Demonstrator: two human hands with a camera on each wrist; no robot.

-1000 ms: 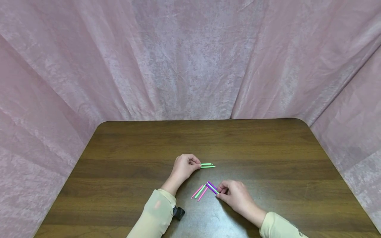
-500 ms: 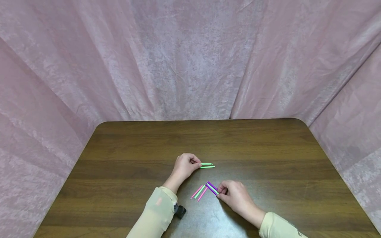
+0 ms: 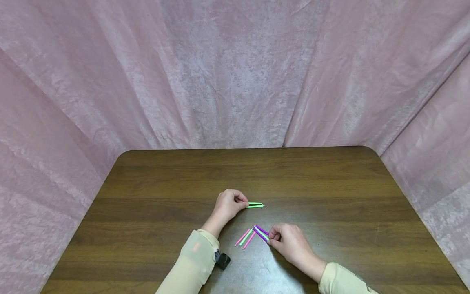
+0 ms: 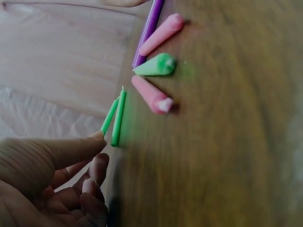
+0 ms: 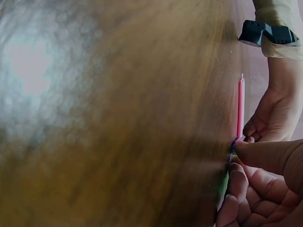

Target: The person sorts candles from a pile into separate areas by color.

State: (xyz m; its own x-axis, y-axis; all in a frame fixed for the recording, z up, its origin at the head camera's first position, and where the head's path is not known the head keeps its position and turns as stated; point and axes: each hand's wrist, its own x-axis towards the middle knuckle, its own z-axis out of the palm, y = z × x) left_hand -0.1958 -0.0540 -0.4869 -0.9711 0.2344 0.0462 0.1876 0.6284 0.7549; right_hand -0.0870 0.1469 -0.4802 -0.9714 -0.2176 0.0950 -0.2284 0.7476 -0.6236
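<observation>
In the head view, my left hand [image 3: 228, 206] pinches the near end of one thin green candle [image 4: 110, 116]. A second green candle [image 4: 119, 118] lies on the table beside it, their wick ends close together. My right hand [image 3: 291, 243] holds its thumb and fingertips at the near ends of a purple candle [image 3: 261, 234], a light green candle [image 3: 262, 233] and another purple candle [image 3: 262, 229], which fan slightly. Left of these lie a pink candle [image 3: 242, 237], a green candle [image 3: 247, 237] and another pink candle [image 3: 249, 241], their upper ends touching or nearly touching the purple group.
The wooden table [image 3: 165, 175] has rounded far corners. Pink curtains [image 3: 235, 73] hang behind it and at both sides. A black wrist camera [image 3: 222, 260] sits on the left sleeve. Light reflects off the table's near middle.
The wick ends of the two green candles by my left hand have drawn closer. The candles at my right hand have shifted from parallel to a slight fan. Both hands have barely moved.
</observation>
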